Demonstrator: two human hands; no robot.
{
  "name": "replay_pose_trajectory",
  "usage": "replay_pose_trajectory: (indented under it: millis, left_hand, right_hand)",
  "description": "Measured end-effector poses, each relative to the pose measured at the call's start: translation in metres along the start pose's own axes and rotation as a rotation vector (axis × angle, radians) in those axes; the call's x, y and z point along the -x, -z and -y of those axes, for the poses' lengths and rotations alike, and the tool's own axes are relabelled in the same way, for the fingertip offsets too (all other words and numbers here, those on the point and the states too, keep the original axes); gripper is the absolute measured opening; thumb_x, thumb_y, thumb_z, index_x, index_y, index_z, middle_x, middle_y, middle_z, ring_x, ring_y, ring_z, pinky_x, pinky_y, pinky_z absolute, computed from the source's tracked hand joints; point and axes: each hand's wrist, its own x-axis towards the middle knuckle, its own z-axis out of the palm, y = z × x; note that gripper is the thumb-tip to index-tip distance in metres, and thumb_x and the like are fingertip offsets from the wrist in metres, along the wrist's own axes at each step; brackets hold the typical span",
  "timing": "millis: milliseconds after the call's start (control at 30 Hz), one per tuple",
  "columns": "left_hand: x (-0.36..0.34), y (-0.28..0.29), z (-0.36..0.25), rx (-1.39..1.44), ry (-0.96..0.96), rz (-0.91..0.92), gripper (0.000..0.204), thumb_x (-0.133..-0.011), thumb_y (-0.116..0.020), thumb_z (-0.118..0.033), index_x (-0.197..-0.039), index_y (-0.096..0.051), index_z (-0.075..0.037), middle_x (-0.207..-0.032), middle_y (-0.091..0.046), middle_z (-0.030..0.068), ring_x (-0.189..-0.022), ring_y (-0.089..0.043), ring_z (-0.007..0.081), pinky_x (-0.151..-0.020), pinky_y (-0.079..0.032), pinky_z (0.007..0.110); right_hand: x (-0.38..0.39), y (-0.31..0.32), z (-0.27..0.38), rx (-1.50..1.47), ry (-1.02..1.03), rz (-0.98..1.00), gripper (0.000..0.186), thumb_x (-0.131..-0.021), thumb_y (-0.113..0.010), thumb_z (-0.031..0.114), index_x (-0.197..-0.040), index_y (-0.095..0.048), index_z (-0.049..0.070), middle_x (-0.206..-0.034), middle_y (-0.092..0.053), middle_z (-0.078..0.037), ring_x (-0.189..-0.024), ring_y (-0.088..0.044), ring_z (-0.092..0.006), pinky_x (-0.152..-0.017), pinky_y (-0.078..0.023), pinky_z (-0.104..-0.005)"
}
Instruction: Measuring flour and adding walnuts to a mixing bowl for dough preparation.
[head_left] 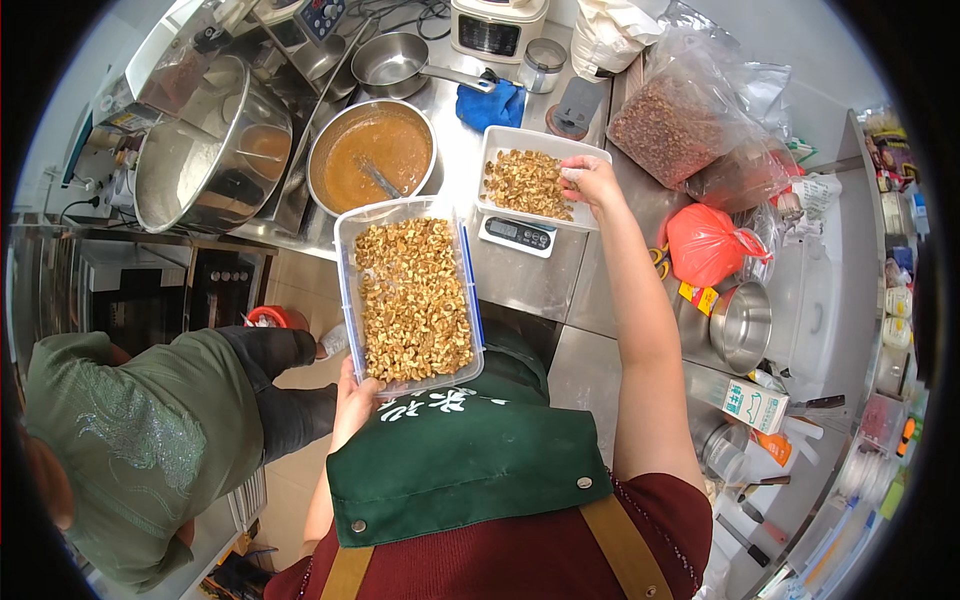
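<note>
Bare steel counter (525,285) below the scale (515,234); bowl of brown batter (372,155) left, bagged nuts (672,125) right.

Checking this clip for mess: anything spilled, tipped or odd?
Nothing looks spilled. The left hand holds a clear tub of chopped nuts off the counter; the right hand hovers over the white tray of nuts on the scale.
</note>
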Motion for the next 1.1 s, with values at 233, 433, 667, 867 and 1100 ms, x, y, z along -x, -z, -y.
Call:
replay_pose_trajectory:
  millis: [233, 433, 667, 867, 1100]
  left_hand:
    - [0.0, 0.0, 0.0, -0.023, 0.023, 0.001, 0.049, -0.066, -0.039, 0.005, -0.114, -0.033, -0.003, -0.099, -0.047, 0.0101, -0.085, -0.051, 0.0187, -0.074, -0.044, 0.03]
    - [0.0, 0.001, 0.001, -0.003, 0.02, 0.0, 0.049, -0.067, -0.039, 0.006, -0.115, -0.033, -0.004, -0.1, -0.047, 0.0097, -0.086, -0.051, 0.0181, -0.075, -0.044, 0.03]
    - [-0.003, -0.001, -0.003, -0.046, 0.022, 0.005, 0.052, -0.067, -0.038, 0.007, -0.117, -0.029, -0.004, -0.102, -0.046, 0.011, -0.086, -0.051, 0.0193, -0.073, -0.045, 0.031]
    - [-0.004, -0.007, -0.004, -0.013, 0.015, 0.034, 0.053, -0.067, -0.036, 0.009, -0.118, -0.026, -0.003, -0.103, -0.045, 0.0129, -0.088, -0.051, 0.0214, -0.074, -0.047, 0.033]
    - [0.004, -0.012, -0.01, -0.029, 0.043, 0.013, 0.05, -0.067, -0.035, 0.01, -0.115, -0.027, -0.003, -0.102, -0.046, 0.0134, -0.085, -0.053, 0.0205, -0.068, -0.049, 0.032]
  right_hand:
    - [0.005, -0.001, 0.005, -0.001, 0.0, 0.025, 0.012, -0.073, -0.05, 0.001, -0.083, -0.055, 0.005, -0.081, -0.055, -0.004, -0.068, -0.055, -0.0128, -0.054, -0.046, -0.0251]
    - [0.003, 0.0, 0.003, -0.02, -0.005, 0.037, 0.015, -0.072, -0.051, 0.001, -0.086, -0.056, 0.002, -0.084, -0.057, -0.007, -0.074, -0.056, -0.0159, -0.061, -0.047, -0.0281]
    - [0.071, -0.04, 0.046, 0.65, 0.605, -0.125, 0.019, -0.071, -0.055, 0.009, -0.09, -0.058, 0.005, -0.087, -0.057, -0.012, -0.081, -0.055, -0.0265, -0.074, -0.043, -0.033]
    - [0.179, -0.136, 0.039, 1.202, 0.851, 0.893, 0.044, -0.063, -0.066, 0.029, -0.099, -0.054, 0.007, -0.1, -0.051, -0.013, -0.092, -0.049, -0.0278, -0.073, -0.043, -0.0369]
    - [0.2, -0.161, -0.01, 1.196, 0.994, 0.811, 0.038, -0.064, -0.059, 0.015, -0.101, -0.05, 0.006, -0.099, -0.046, -0.013, -0.094, -0.044, -0.027, -0.071, -0.044, -0.0387]
